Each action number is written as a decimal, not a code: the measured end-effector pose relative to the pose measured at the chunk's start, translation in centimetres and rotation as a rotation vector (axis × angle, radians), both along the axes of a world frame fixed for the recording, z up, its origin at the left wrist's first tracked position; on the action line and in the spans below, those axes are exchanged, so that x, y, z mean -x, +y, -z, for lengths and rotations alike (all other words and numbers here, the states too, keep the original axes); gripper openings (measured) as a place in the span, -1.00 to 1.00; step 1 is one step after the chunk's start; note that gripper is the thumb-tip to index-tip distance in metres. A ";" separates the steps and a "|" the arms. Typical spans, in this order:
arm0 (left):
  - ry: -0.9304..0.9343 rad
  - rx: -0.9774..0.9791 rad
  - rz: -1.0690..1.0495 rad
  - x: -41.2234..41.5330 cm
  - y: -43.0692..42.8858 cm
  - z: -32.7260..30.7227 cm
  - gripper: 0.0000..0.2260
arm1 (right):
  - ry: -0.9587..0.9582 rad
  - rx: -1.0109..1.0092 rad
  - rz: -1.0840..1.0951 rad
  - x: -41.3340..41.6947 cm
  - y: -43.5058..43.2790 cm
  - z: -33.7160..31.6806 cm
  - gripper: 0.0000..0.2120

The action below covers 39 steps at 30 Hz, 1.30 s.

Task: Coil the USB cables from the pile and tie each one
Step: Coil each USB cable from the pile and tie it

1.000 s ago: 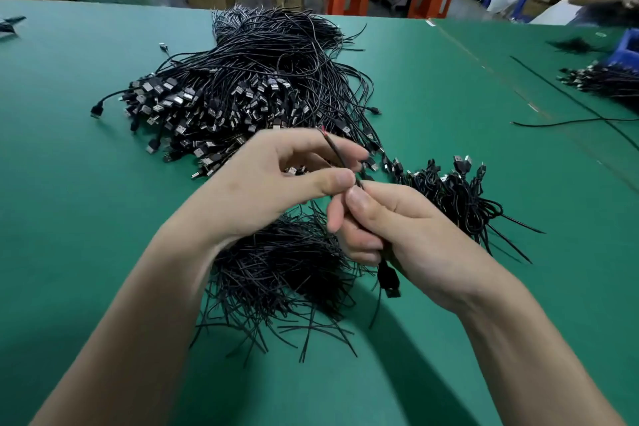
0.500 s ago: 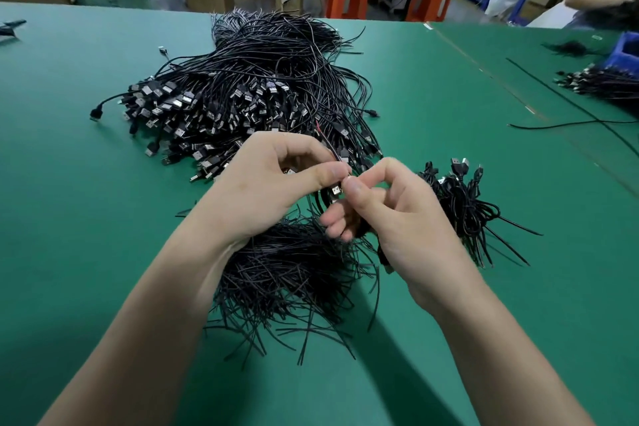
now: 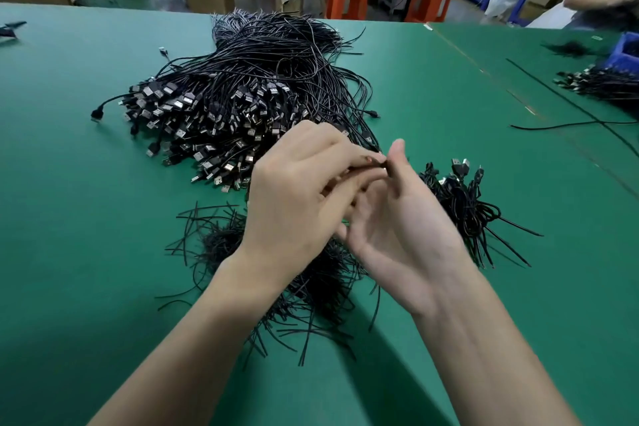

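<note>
Black thin cable (image 3: 366,167) pinched by the left hand (image 3: 297,197), touching the thumb of the right hand (image 3: 401,228), whose grip I cannot tell. Black USB-cable pile (image 3: 242,97) at eleven o'clock.

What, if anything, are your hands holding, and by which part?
A thin dark strand, blurred; left hand pinches its end, right hand thumb touching there.

My forearms reach in from the table's (image 3: 103,252) near edge. My left hand (image 3: 301,194) shows its back, fingers (image 3: 345,149) curled, pinching a thin wire (image 3: 367,167). My right hand (image 3: 404,228) faces palm-up, thumb raised, its fingers hidden.
</note>
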<state>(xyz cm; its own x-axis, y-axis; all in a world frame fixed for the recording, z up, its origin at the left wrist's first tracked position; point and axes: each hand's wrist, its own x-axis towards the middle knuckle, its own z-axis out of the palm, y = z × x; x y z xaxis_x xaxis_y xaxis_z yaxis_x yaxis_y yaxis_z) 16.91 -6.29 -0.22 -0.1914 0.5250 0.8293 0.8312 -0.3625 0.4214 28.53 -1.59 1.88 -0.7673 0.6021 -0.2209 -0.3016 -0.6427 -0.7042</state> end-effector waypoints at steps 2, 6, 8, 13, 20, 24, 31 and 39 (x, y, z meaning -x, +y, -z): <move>0.075 -0.056 0.012 0.3 0.1 0.2 -0.92 | 0.104 0.098 0.055 -0.1 0.2 -0.6 -0.46; 0.221 -0.109 -0.064 0.8 0.4 0.7 -0.93 | 0.139 0.081 0.221 0.0 0.4 -0.6 -0.62; 0.268 -0.089 -0.057 0.8 0.4 0.8 -0.93 | 0.068 -0.054 0.278 0.2 0.4 -0.4 -0.61; 0.124 0.014 0.096 1.8 0.1 -0.1 -0.93 | -0.222 -0.404 0.431 -0.6 1.2 0.4 -0.68; -0.611 0.517 0.597 2.3 0.5 0.5 -0.71 | -0.162 -0.497 -0.009 -1.3 -0.3 1.1 -0.68; -0.823 0.571 0.810 3.0 0.0 0.9 -0.48 | -0.062 -0.389 -0.210 -1.7 -0.5 1.4 -0.69; -0.862 0.541 0.709 2.9 0.2 1.2 -0.53 | -0.061 -0.356 -0.346 -2.4 0.8 1.5 -0.72; -0.877 0.490 0.642 2.9 0.9 1.6 -0.55 | -0.112 -0.392 -0.271 -2.6 1.1 1.8 -0.68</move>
<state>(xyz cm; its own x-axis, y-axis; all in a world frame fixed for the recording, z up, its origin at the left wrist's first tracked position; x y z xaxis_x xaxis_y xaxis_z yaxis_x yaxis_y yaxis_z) 13.96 -5.43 -1.81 -0.1794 0.9562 0.2312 -0.0841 -0.2491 0.9648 31.09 -0.49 0.08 -0.8923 0.4385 -0.1077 -0.0686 -0.3675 -0.9275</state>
